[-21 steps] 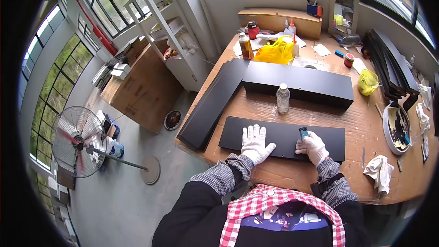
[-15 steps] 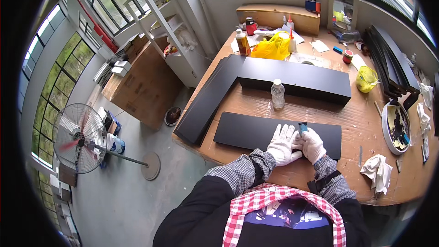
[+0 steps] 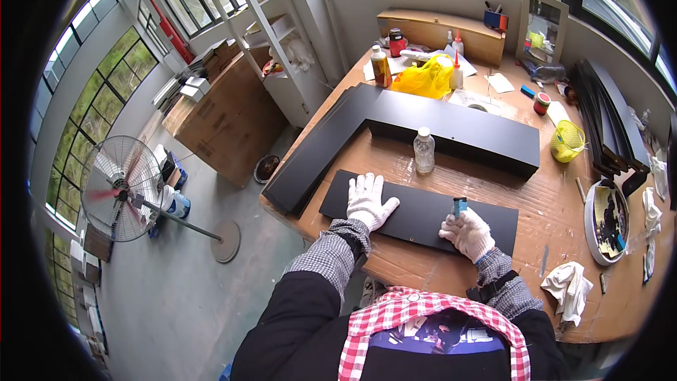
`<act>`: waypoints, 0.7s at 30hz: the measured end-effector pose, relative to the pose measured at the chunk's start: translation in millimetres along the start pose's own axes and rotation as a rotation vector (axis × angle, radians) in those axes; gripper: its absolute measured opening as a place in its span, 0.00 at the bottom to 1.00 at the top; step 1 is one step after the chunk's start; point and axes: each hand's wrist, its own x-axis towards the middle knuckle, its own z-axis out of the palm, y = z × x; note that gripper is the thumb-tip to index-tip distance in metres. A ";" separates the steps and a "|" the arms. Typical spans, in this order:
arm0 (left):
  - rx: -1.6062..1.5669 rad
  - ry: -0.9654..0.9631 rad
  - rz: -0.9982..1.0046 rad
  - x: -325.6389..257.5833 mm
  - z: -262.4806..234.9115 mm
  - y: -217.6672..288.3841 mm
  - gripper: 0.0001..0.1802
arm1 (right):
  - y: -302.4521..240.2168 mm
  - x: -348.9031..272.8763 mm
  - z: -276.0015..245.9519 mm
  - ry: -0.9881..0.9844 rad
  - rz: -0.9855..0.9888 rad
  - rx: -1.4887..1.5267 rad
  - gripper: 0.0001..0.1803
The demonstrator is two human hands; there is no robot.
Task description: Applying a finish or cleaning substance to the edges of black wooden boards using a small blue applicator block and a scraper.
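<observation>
A flat black panel point(image 3: 425, 213) lies lengthwise in front of me on the cardboard-covered table point(image 3: 412, 261). My left hand point(image 3: 368, 202), in a white knit glove, rests with spread fingers on the panel's left part. In my gloved right hand point(image 3: 469, 234) is a small blue-and-black block point(image 3: 460, 204), gripped upright over the panel's right part; its exact kind is unclear. Beyond the panel stands a clear plastic bottle point(image 3: 424, 152) with a white cap. Behind it is a long stack of black panels point(image 3: 451, 118), and more black panels point(image 3: 310, 148) lie slanted at the left.
A yellow plastic bag point(image 3: 425, 76), a brown bottle point(image 3: 380, 67) and glue bottles occupy the back. To the right are a yellow basket point(image 3: 567, 142), a white round tray point(image 3: 591, 233) with dark residue, and a crumpled white glove point(image 3: 566, 289). A standing fan point(image 3: 121, 194) is at left.
My left hand has moved left along the panel, away from the right hand, and now lies flat with fingers spread. The right hand still grips the block. The view has shifted slightly.
</observation>
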 end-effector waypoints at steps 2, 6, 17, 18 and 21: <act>-0.004 -0.054 -0.025 1.0 0.1 1.0 0.46 | -0.4 2.5 -3.2 -0.047 0.029 0.011 0.11; -0.012 -0.027 -0.016 -0.5 -3.3 2.3 0.44 | -1.1 4.4 -4.3 -0.042 0.053 0.010 0.11; -0.049 0.015 -0.039 -0.6 -3.4 2.2 0.40 | -2.9 6.2 -5.1 0.011 0.073 -0.020 0.12; -0.053 0.000 -0.041 -0.6 -5.4 3.7 0.40 | -3.3 6.0 -5.9 0.013 0.082 -0.022 0.12; -0.059 0.011 -0.041 -1.9 -3.7 3.4 0.40 | -3.0 5.7 -5.8 -0.015 0.074 -0.019 0.12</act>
